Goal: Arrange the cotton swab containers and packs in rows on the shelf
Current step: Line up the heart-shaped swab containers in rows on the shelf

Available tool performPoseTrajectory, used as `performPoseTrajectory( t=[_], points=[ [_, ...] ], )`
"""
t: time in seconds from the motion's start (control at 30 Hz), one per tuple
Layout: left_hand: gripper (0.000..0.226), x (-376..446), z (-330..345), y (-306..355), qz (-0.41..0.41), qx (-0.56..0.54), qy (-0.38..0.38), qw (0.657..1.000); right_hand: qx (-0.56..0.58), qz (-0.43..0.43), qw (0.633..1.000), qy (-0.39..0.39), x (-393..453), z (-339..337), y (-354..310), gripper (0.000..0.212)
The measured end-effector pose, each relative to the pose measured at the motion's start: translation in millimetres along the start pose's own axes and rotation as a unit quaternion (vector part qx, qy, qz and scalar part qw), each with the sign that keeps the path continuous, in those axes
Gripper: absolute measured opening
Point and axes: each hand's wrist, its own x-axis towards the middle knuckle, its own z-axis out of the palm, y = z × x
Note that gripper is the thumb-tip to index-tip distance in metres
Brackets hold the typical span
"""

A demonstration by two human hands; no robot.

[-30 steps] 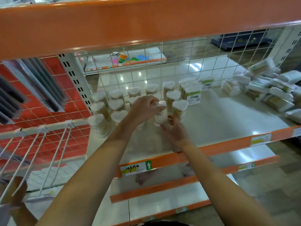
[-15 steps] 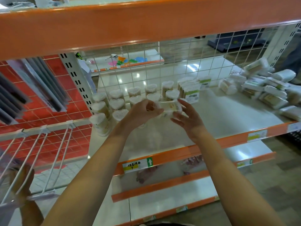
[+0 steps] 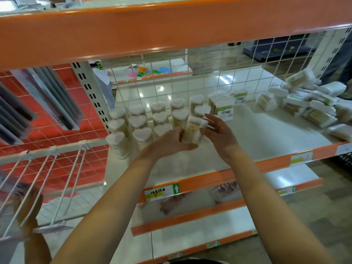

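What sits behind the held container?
Behind the held container, heart-lidded containers stand in rows, with boxes beyond. The shelf spot under it is hidden by the hands.

swab container between both hands

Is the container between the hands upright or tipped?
Tipped. The container leans, its swab-filled top toward the back right, gripped low by the left hand; the right hand is open beside it.
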Motion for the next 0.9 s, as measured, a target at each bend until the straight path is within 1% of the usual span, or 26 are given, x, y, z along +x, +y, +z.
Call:
performPoseTrajectory(
  t=[0.03, 0.13, 0.23, 0.33, 0.43, 0.5, 0.6, 0.7, 0.77, 0.9],
  points=[
    [0.071, 0.3, 0.6, -0.8, -0.002, 0.002, 0.004, 1.000, 0.005, 0.006, 1.000, -0.004, -0.1, 0.4, 0.7, 0.039],
    [0.064, 1.7, 2.0, -2.5, 0.002, 0.009, 0.019, 1.000, 0.021, 0.031, 0.999, -0.032, -0.1, 1.6, 3.9, 0.031],
    [0.062, 2.2, 0.2, -2.0, 0.007, 0.018, 0.019, 1.000, -0.009, 0.038, 0.999, -0.022, -0.1, 2.7, 5.3, 0.024],
    [0.059, 3.3, -5.5, 0.1, 0.020, 0.053, 0.016, 0.998, -0.035, 0.026, 0.999, -0.003, 1.7, 2.4, 4.4, 0.032],
    [0.052, 3.4, -10.3, 6.2, 0.044, 0.095, 0.047, 0.993, -0.065, 0.019, 0.998, -0.017, 1.3, 4.7, 3.1, 0.033],
    [0.057, 4.3, -8.9, 7.4, 0.048, 0.114, 0.062, 0.990, -0.081, 0.023, 0.996, -0.025, 0.8, 7.1, 4.5, 0.033],
    [0.069, 6.3, -1.4, 5.8, 0.057, 0.134, 0.069, 0.987, -0.119, 0.026, 0.992, -0.017, 1.2, 8.1, 7.4, 0.035],
    [0.072, 9.7, 2.0, 2.8, 0.050, 0.130, 0.050, 0.989, -0.142, 0.028, 0.989, -0.006, 2.3, 7.7, 9.3, 0.034],
    [0.070, 10.0, -4.5, 5.8, 0.046, 0.112, 0.030, 0.992, -0.142, 0.028, 0.989, -0.001, 3.2, 6.3, 9.5, 0.036],
    [0.066, 10.5, -30.7, 23.9, 0.039, 0.068, 0.044, 0.996, -0.172, 0.018, 0.985, -0.011, 1.4, 5.1, 7.5, 0.041]
  ],
)
